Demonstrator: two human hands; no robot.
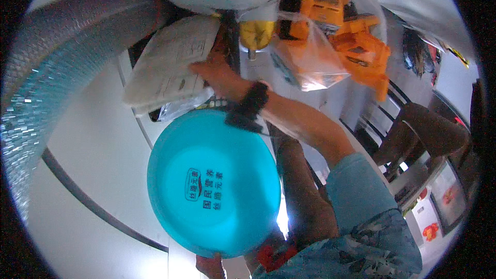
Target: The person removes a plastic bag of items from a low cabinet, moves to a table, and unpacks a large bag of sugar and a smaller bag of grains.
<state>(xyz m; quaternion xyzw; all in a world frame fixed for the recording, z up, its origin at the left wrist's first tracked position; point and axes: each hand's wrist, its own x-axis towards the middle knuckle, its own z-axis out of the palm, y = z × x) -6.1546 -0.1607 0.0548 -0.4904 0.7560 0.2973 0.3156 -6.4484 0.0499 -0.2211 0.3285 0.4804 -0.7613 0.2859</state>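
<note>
A round turquoise plastic basin (209,135) fills the middle of the view, its inside facing me and bearing dark printed writing. At its lower rim my left hand (210,265) grips the edge, with a red band further up that arm. My right hand (223,73), a black watch (252,102) on its wrist, reaches over the upper rim. Its thumb points toward a pale flat package (174,62) that bears writing. The other fingers are dark and blurred, so whether they hold anything does not show. A crumpled clear plastic wrapper (186,104) lies under the package.
Glossy ridged sheeting (73,73) bulges on the left over white panels (97,155) with grey strips. Orange packages (360,50) and a clear plastic bag (310,62) crowd the upper right, beside a yellow-bottomed container (256,33). A brown chair (430,128) stands at right.
</note>
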